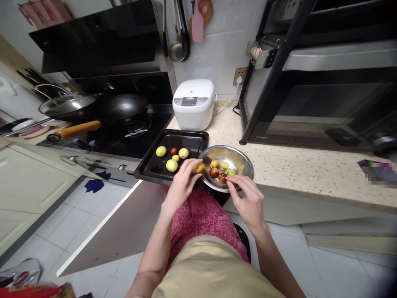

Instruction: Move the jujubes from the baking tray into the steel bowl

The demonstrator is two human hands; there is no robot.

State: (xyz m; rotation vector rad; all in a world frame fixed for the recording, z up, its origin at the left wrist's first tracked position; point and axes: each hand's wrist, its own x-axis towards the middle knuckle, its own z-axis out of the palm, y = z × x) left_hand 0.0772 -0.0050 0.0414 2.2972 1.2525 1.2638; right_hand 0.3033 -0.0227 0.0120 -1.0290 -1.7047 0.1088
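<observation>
A metal bowl (245, 163) stands at the counter's front edge, holding several small round fruits that look like jujubes, yellow-green to red-brown. Between its thumb and fingers, my left hand (182, 182) pinches a yellow-brown jujube (199, 167) over the bowl's left rim. My right hand (248, 196) reaches over the near right rim, its fingers closed at a red-brown jujube (222, 177) inside. Left of the bowl is a black baking tray (161, 171), partly on the hob side, carrying several yellow-green jujubes (171, 165) and one dark red jujube (174, 151).
Behind the tray sits a white rice cooker (194, 105). A wok (124, 107) and a lidded pan (68, 105) occupy the hob at left. A black rack with an oven (325, 103) stands at right. Below the tray, a cabinet door (118, 227) hangs open.
</observation>
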